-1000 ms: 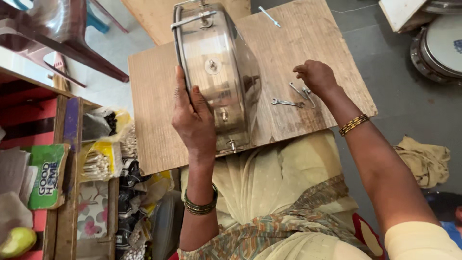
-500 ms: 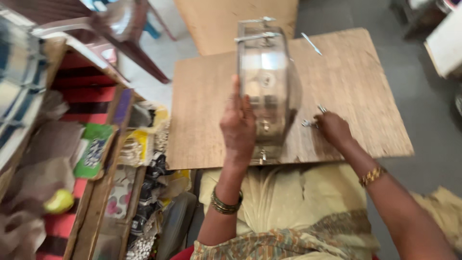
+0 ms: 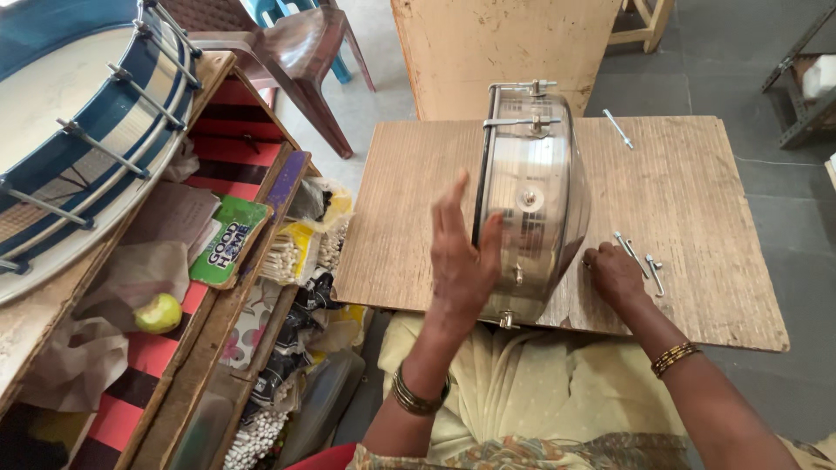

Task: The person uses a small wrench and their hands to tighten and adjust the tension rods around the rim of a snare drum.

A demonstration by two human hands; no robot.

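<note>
Left hand (image 3: pixel 460 261), fingers spread open, steadies the steel drum shell (image 3: pixel 529 209) standing on edge on the counter (image 3: pixel 697 200). Right hand (image 3: pixel 615 274), fingers curled, touches loose bolts (image 3: pixel 640 259); grip indeterminable.

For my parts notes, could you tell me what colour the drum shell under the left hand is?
Shiny silver metal; the drum shell shows best in the head view.

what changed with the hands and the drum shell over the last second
The left hand slid from the top of the steel drum shell to its near rim, fingers now spread, still steadying it on edge. The right hand stayed low on the board by the loose bolts, now tight against the shell. The far bolt has not moved.
</note>
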